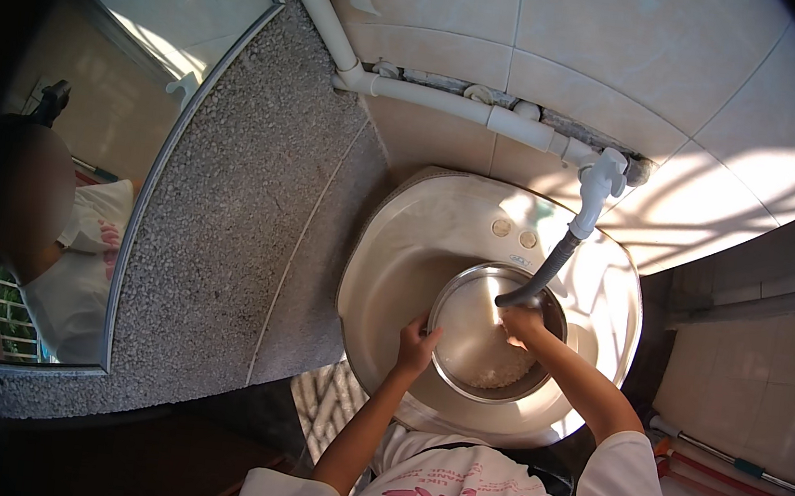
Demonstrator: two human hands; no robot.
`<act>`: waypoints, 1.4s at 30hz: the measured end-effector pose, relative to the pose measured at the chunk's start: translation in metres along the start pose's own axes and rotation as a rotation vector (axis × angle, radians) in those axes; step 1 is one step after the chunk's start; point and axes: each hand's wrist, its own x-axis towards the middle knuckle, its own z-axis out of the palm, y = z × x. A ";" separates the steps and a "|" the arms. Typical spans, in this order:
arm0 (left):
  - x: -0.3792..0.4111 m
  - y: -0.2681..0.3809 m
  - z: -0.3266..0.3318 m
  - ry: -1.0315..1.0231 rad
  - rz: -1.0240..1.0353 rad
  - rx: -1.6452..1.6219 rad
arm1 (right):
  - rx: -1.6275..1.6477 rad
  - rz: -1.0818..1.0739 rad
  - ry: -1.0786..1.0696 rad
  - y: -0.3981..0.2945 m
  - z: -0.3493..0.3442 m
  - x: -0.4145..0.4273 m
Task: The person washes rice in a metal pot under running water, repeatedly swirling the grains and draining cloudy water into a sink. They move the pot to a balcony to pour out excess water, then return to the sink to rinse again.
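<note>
A round metal bowl [485, 398] sits in the beige washbasin [386, 276], with cloudy water and pale grains [500, 376], which look like rice, inside. My left hand [418, 348] grips the bowl's left rim, thumb over the edge. Inside the bowl, near its right side, is my right hand [521, 326], its fingers curled and partly hidden. From the white plastic tap [600, 186], a grey flexible hose [554, 266] hangs down, its end just above my right hand.
White pipe [442, 99] runs along the tiled wall behind the basin. To the left stand a speckled stone wall [229, 194] and a framed mirror [92, 252] reflecting a person. Poles [731, 457] lie at the lower right.
</note>
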 end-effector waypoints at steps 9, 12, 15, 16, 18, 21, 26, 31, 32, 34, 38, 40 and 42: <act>0.000 0.004 0.002 0.000 0.009 -0.034 | 0.191 0.044 0.329 -0.046 0.018 0.040; 0.000 0.007 0.001 0.009 0.009 -0.019 | 0.099 -0.128 0.206 -0.060 0.019 0.021; -0.001 0.009 0.001 0.016 0.009 -0.034 | 0.036 -0.186 0.151 -0.076 0.015 -0.013; -0.001 0.008 0.001 0.017 0.004 -0.023 | 0.017 -0.193 0.118 -0.079 0.017 -0.018; 0.000 0.005 0.001 0.005 -0.017 -0.007 | 0.064 -0.146 -0.117 -0.062 0.046 0.003; 0.000 0.000 0.000 -0.004 -0.042 0.001 | -0.031 -0.166 -0.286 -0.034 0.061 0.020; -0.001 0.001 0.001 0.022 -0.021 -0.025 | 0.138 -0.030 -0.130 0.010 0.035 0.011; -0.002 0.003 0.000 0.033 0.003 -0.021 | 0.125 -0.018 0.020 -0.005 -0.019 0.024; 0.000 0.006 0.004 0.026 0.011 -0.029 | 0.142 0.057 -0.111 -0.006 -0.020 0.039; -0.001 0.010 0.002 0.021 0.024 -0.022 | 0.148 0.017 0.095 -0.026 -0.019 0.046; -0.001 0.012 0.002 -0.002 -0.003 -0.022 | 0.203 0.053 0.100 -0.054 0.000 0.064; 0.000 0.011 0.004 0.004 0.020 -0.029 | 0.130 -0.080 0.022 -0.059 0.013 0.068; 0.000 0.010 0.005 0.007 0.027 -0.034 | 0.057 -0.138 -0.089 -0.062 0.024 0.072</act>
